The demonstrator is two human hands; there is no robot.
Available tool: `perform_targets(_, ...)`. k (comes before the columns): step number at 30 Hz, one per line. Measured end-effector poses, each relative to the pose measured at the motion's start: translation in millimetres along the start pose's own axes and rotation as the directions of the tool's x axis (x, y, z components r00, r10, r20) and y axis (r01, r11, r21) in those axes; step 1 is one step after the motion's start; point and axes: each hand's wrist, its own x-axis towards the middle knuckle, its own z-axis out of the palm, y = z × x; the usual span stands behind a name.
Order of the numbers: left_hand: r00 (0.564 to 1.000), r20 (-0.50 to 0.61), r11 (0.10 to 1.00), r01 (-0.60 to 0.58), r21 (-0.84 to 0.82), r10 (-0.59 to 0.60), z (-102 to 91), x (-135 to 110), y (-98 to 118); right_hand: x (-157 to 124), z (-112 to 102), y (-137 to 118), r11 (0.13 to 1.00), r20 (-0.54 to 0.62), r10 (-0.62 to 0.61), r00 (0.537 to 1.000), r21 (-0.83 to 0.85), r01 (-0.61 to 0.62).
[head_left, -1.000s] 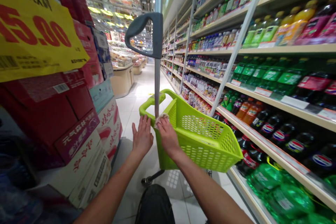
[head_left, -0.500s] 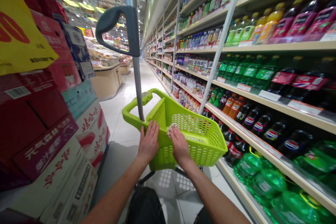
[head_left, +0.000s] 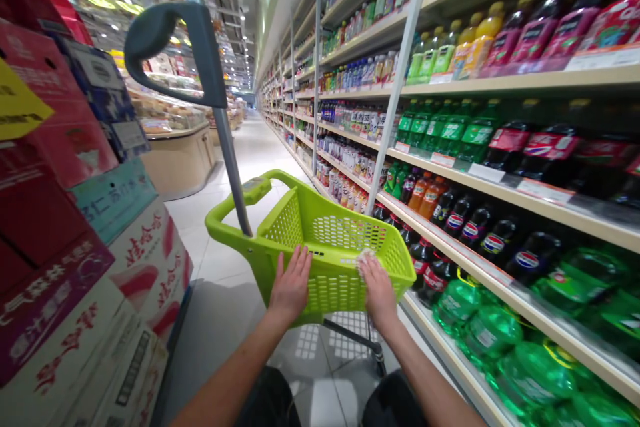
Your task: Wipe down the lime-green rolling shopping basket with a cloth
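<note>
A lime-green plastic shopping basket on a wheeled cart frame stands before my knees. From its left end rises a grey metal pole with a dark grey loop handle. My left hand rests with fingers stretched out on the near wall, close to the upper rim. My right hand is at the same rim farther right, its fingers pressing a crumpled whitish cloth against the edge. Several holes pierce the basket walls. Nothing shows lying inside the basket.
Shelves of drink bottles run along the right side, with large green bottles on the lowest level. Stacked cartons line the left. A rounded wooden display counter stands beyond them, beside the tiled aisle.
My right hand has slid right along the rim with the cloth. My left hand lies farther along the near wall. The view has shifted, so the basket and handle appear farther left.
</note>
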Motion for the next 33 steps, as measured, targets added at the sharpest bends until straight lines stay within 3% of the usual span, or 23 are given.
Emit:
perform_targets(2, 1.0, -0.005, 1.0, -0.005, 0.008, 0.005, 1.3, -0.5, -0.5, -12.8, -9.0, 31.2, 0.989, -0.045, 0.129, 0.991, -0.065, -0.132)
perform_targets(4, 1.0, -0.008, 1.0, -0.008, 0.008, 0.008, 3.8, 0.5, 3.5, -19.7, -12.2, 42.4, 0.97, -0.082, 0.214, 0.973, -0.1, -0.221)
perform_targets(6, 1.0, -0.009, 1.0, -0.029, -0.002, 0.029, 6.8, 2.9, 12.4, -20.4, -9.8, 34.1, 0.976, -0.067, 0.194, 0.979, -0.087, -0.199)
perform_targets(8, 0.998, -0.01, 0.998, -0.059, -0.02, 0.059, 8.7, 5.1, 22.3, -18.9, -5.8, 22.2, 0.994, -0.017, 0.102, 0.995, -0.039, -0.103)
perform_targets(10, 0.997, -0.01, 0.997, -0.071, -0.04, 0.07, 8.8, 5.6, 27.8, -21.0, -5.7, 24.3, 0.999, 0.009, 0.049, 0.999, -0.008, -0.049)
perform_targets(14, 0.998, -0.011, 0.997, -0.057, -0.049, 0.056, 6.7, 1.5, 21.2, -38.2, -17.3, 68.2, 0.974, -0.082, 0.21, 0.974, -0.071, -0.216)
perform_targets(16, 0.998, -0.012, 0.997, -0.054, -0.047, 0.054, 6.4, 0.2, 17.0, -43.4, -18.8, 78.1, 0.954, -0.117, 0.28, 0.953, -0.08, -0.29)
perform_targets(18, 0.999, -0.008, 0.998, -0.049, -0.047, 0.049, 6.8, 1.1, 17.0, -40.8, -13.3, 64.3, 0.962, -0.112, 0.264, 0.958, -0.042, -0.27)
perform_targets(22, 0.999, -0.014, 0.998, -0.052, -0.024, 0.052, 5.2, 5.8, 18.8, -22.0, 4.0, 9.6, 0.993, -0.03, 0.008, 1.0, 0.115, -0.005)
perform_targets(24, 0.999, -0.022, 0.999, -0.037, -0.006, 0.037, -0.2, 5.6, 10.5, -15.2, 6.7, -0.5, 0.987, -0.04, -0.031, 0.999, 0.159, 0.037)
perform_targets(29, 0.993, -0.075, 0.995, 0.096, 0.03, -0.093, -27.8, -5.6, -39.6, -4.4, 13.4, 0.3, 0.981, -0.145, 0.072, 0.987, 0.191, -0.043)
perform_targets(33, 0.955, -0.189, 0.965, 0.249, 0.083, -0.23, -45.1, -8.9, -86.5, 14.1, 30.2, -57.1, 0.95, -0.099, -0.035, 0.994, 0.307, 0.064)
